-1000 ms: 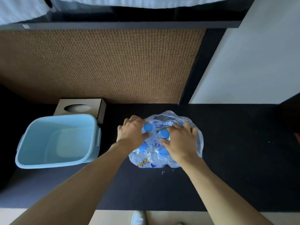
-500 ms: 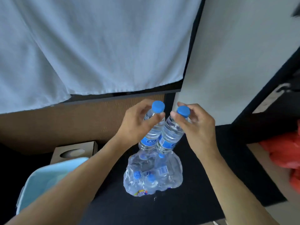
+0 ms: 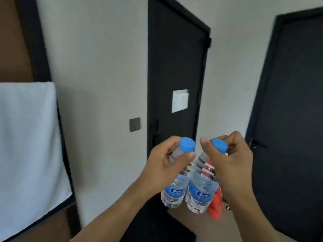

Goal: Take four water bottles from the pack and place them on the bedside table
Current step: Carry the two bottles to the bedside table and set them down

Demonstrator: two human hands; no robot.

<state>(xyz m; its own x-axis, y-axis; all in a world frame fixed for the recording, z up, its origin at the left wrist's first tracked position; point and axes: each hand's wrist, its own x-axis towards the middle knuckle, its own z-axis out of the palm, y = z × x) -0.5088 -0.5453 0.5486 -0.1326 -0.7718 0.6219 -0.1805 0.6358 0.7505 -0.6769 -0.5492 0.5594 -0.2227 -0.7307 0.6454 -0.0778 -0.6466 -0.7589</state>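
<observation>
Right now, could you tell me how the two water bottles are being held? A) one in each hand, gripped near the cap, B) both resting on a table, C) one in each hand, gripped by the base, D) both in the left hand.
A: the left hand grips one bottle near its blue cap, and the right hand grips the other bottle likewise.

soft, even indoor light, no hard shadows or glare. whole view slightly smeared by motion blur; door edges bow from wide-angle distortion toward the frame sides.

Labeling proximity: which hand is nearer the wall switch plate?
Left. The left hand, holding a bottle, sits just below and right of the switch plate. The right hand, with the other bottle, is farther right, in front of the door.
</observation>
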